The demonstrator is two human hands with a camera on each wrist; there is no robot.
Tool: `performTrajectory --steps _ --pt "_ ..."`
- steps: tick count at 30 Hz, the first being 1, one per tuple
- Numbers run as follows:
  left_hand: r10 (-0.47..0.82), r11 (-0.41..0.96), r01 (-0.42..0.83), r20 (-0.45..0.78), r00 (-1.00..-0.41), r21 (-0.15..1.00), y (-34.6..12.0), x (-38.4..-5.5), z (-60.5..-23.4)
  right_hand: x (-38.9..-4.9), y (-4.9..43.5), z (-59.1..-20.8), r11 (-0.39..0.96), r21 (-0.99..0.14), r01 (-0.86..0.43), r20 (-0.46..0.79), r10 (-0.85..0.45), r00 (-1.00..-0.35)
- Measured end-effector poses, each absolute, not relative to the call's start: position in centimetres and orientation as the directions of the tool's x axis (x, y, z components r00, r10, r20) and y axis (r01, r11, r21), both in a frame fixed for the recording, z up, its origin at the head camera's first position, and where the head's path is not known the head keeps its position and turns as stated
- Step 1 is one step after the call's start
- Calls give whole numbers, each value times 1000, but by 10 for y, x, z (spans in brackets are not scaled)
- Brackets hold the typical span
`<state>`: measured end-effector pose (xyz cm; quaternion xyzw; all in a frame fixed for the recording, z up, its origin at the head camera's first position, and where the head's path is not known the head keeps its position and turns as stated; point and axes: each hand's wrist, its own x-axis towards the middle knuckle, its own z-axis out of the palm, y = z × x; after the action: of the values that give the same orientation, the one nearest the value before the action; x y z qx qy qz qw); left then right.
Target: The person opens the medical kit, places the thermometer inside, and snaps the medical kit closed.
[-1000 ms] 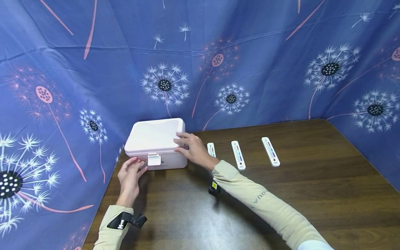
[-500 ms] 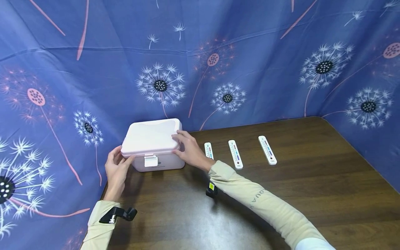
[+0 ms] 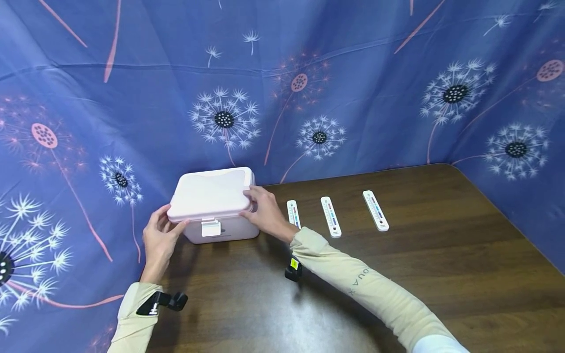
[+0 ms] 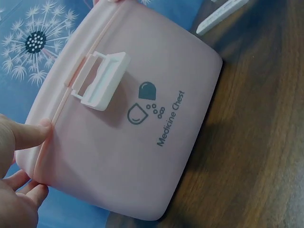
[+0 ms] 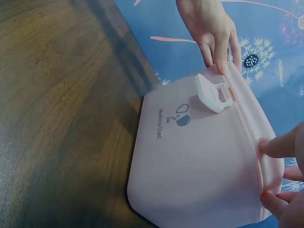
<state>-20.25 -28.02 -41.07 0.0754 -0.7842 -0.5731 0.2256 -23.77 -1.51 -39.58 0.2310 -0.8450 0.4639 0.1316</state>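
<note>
A pale pink medicine chest point(image 3: 236, 229) stands at the back left of the table with its lid point(image 3: 209, 193) down. On its front the white latch point(image 4: 108, 83) is flipped outward, off the body. My left hand point(image 3: 160, 241) holds the lid's left front corner, thumb on the front edge and fingers around the side. At the right front corner my right hand point(image 3: 268, 213) grips the lid the same way, its thumb point(image 5: 280, 146) on the rim. The inside of the chest is hidden.
Three white thermometers lie right of the chest: a near one point(image 3: 293, 214) partly behind my right wrist, a middle one point(image 3: 331, 217) and a far one point(image 3: 375, 211). A blue dandelion-print cloth point(image 3: 282, 122) hangs behind and left of the wooden table point(image 3: 441, 255).
My left hand has moved from below the latch's left side out to the lid's left corner and taken hold there. The right hand stays at the right corner; the view has shifted slightly.
</note>
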Motion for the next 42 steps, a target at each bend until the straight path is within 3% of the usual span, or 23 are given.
performTrajectory --steps 13,34,42 --pt "-366 435 153 330 -870 887 -284 -201 -408 -235 -18 -391 481 -730 -485 409 -262 -874" --pt "-419 337 135 277 -864 932 -281 -198 -400 -233 -14 -389 459 -708 -537 467 -267 -843" --pt "-438 344 152 302 -847 927 -278 -199 -397 -235 -11 -395 338 -748 -571 518 -239 -821"
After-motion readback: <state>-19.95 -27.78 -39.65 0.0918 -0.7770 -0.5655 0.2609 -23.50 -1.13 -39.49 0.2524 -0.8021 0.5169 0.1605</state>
